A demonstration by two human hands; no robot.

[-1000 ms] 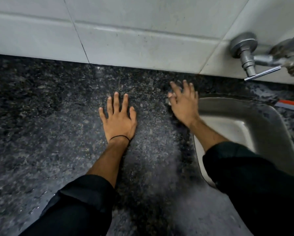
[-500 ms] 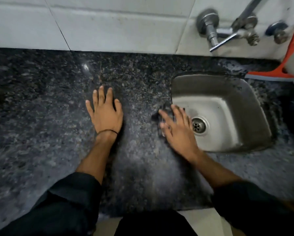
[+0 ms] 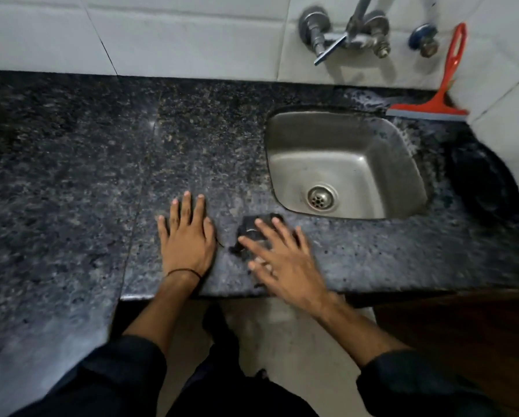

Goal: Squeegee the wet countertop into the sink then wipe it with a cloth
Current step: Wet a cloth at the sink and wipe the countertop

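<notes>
So the dark cloth is on the countertop near its front edge, just off the sink's front-left corner. The right hand presses on it, fingers spread and straight. The left hand lies flat on the stone just beside it. Inside the sink you can see bare steel and the drain strainer. The red squeegee leans on the wall tiles behind the sink's right corner.

Ahead and left of the fingers of the left hand, the surface ran open to the tiled wall. Just beyond the fingers of the right hand, the sink dropped away. Far past it, the tap and the leaning squeegee crowded the back corner. A narrow gap parted the hands.
</notes>
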